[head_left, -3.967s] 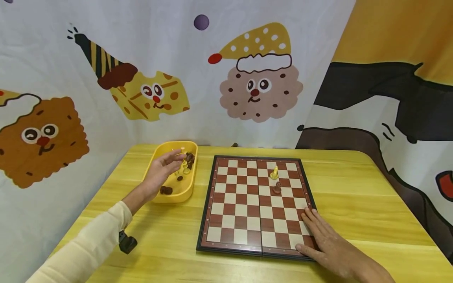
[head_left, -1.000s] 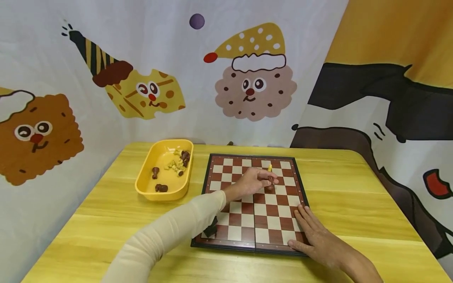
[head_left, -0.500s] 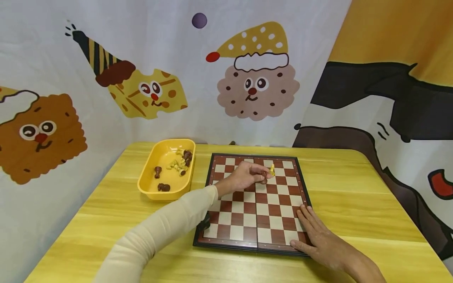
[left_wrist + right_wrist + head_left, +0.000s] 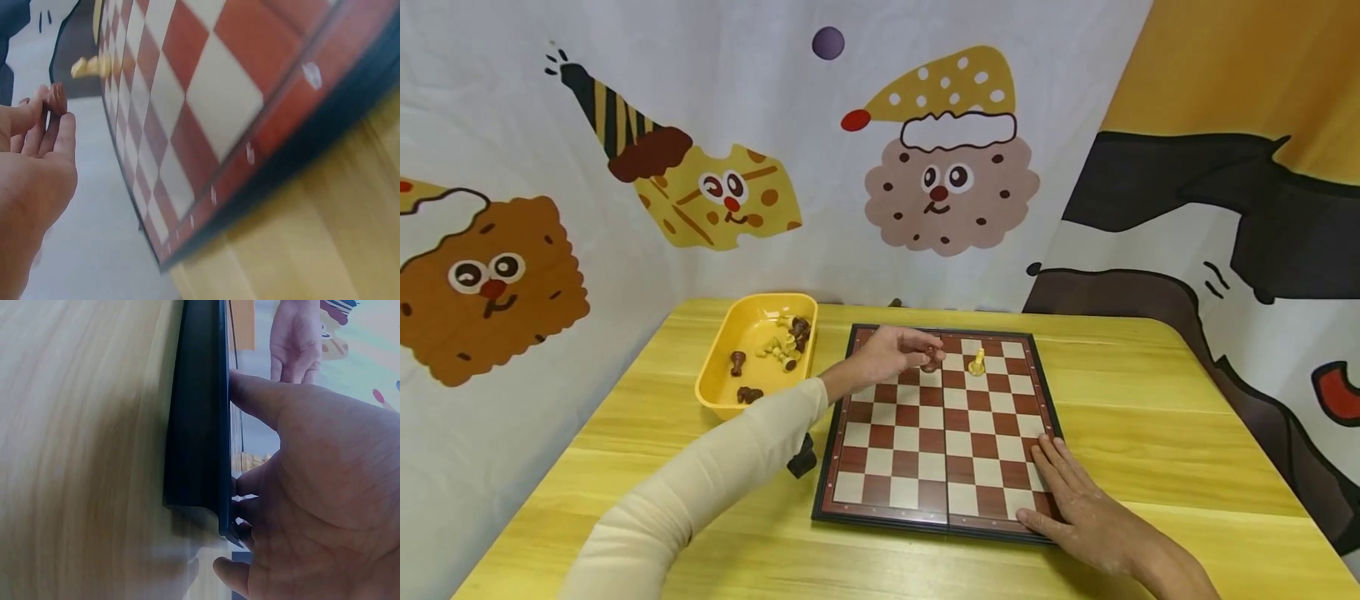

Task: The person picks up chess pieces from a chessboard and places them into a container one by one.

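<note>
My left hand (image 4: 887, 355) pinches a brown chess piece (image 4: 931, 361) above the back of the chessboard (image 4: 906, 492), near its centre fold. In the left wrist view the brown piece's base (image 4: 58, 99) shows between thumb and fingers, apart from the board; its exact kind is hidden. A pale yellow chess piece (image 4: 977, 362) stands upright on the board, right of that hand. My right hand (image 4: 1097, 521) rests with straight fingers on the board's right front corner. The right wrist view shows its thumb and fingertips touching the board's dark edge (image 4: 200, 425).
A yellow plastic tray (image 4: 711, 387) on the left holds several brown and yellow chess pieces (image 4: 778, 348), lying jumbled. Both tray and board are on a yellow wood-grain table (image 4: 1150, 400). Behind hangs a curtain (image 4: 827, 167) with cartoon prints.
Earlier my left hand was over the tray. It then reached the brown piece in front of the yellow one, took hold of it and moved it back left. My right hand stayed put.
</note>
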`<state>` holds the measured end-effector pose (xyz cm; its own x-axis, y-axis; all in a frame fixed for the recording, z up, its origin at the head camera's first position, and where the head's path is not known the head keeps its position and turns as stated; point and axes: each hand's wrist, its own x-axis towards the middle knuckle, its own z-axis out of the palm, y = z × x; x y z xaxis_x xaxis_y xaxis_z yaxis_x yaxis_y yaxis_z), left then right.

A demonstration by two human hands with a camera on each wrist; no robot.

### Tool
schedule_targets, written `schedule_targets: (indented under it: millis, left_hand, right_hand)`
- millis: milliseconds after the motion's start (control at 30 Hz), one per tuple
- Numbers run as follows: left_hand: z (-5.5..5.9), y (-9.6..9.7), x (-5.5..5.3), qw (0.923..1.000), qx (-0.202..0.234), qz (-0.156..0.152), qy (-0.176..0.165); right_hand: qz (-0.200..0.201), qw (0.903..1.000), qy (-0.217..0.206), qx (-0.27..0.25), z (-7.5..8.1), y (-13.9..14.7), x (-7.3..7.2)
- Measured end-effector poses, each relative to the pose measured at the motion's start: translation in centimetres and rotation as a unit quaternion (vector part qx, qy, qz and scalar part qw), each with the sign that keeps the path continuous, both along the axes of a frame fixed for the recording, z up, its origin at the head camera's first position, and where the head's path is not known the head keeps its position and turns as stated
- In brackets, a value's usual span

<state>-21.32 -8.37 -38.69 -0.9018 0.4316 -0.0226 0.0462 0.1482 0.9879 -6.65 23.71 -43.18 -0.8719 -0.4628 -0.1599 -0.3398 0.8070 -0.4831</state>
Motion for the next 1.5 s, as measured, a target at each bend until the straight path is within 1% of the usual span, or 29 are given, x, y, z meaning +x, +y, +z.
schedule_targets:
  millis: [100,167,333,467,633,733,867,1033,1167,1233,1433,1500]
  left_hand:
    - [0.3,-1.6,0.0,0.9999,0.009,0.013,-0.001]
    - [0.4,-2.9,0.1,0.9998,0.010,0.017,0.007]
    - [0.8,-6.6,0.6,0.9991,-0.020,0.026,0.025]
    - [1.3,-9.2,0.8,0.9979,-0.036,0.042,0.036]
    - [2.2,-12.0,1.1,0.9953,-0.048,0.074,0.041]
    - [2.7,-13.7,1.3,0.9929,-0.055,0.098,0.039]
    - [3.0,-15.6,1.5,0.9884,-0.074,0.126,0.042]
    - [3.2,-17.0,1.5,0.9811,-0.092,0.163,0.048]
    - [3.2,-17.4,1.5,0.9782,-0.102,0.176,0.041]
    - [3.2,-17.4,1.5,0.9776,-0.105,0.177,0.044]
    - [3.1,-17.2,1.5,0.9761,-0.085,0.192,0.056]
    - [3.1,-16.9,1.6,0.9766,-0.076,0.192,0.058]
  right_hand:
    - [0.002,0.9999,-0.010,-0.003,0.0,0.0,0.0]
    - [0.004,0.9999,-0.010,-0.001,-0.2,-0.1,0.0]
    - [0.003,0.9999,-0.003,0.011,-0.6,-0.3,-0.2]
    - [-0.004,0.9998,-0.016,0.014,-0.5,-0.3,-0.1]
    - [-0.014,0.9992,-0.034,0.013,-0.4,-0.2,-0.1]
    - [-0.016,0.9993,-0.034,0.007,-0.4,-0.2,-0.1]
    - [-0.016,0.9995,-0.026,0.000,-0.3,-0.2,-0.2]
    - [-0.017,0.9997,-0.018,-0.006,-0.2,0.0,-0.3]
    - [-0.019,0.9995,-0.025,-0.007,-0.2,0.1,-0.4]
    - [-0.020,0.9994,-0.027,-0.007,-0.2,0.1,-0.4]
    - [-0.018,0.9997,-0.011,-0.013,-0.2,0.2,-0.4]
    - [-0.014,0.9998,-0.004,-0.014,-0.2,0.2,-0.3]
